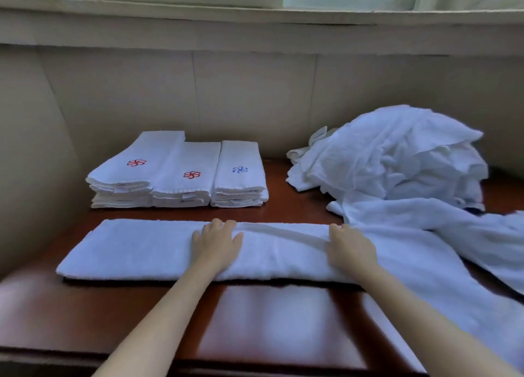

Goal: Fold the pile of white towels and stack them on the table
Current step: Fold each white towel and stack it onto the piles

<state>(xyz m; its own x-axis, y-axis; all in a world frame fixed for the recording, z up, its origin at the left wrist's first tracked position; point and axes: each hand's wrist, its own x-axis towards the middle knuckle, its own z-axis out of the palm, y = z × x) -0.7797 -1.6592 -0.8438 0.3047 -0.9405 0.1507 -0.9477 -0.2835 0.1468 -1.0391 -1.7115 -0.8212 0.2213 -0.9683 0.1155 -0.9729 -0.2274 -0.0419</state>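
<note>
From the head view, the half-folded towel (141, 249) lies as a long band across the counter (269, 320), its long axis running left to right, just in front of the folded stacks (181, 175). The left hand (217, 243) presses flat near its middle, fingers spread. The right hand (351, 249) rests flat further right, gripping nothing, nearer the unfolded pile (397, 161). The band's free left end lies well left of the left hand, probably the next fold.

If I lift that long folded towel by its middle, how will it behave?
Probably floppy: the long folded towel is soft terry, rippling between the left hand and right hand, so its ends would likely droop. It looks light, and may slide easily on the glossy table.
</note>
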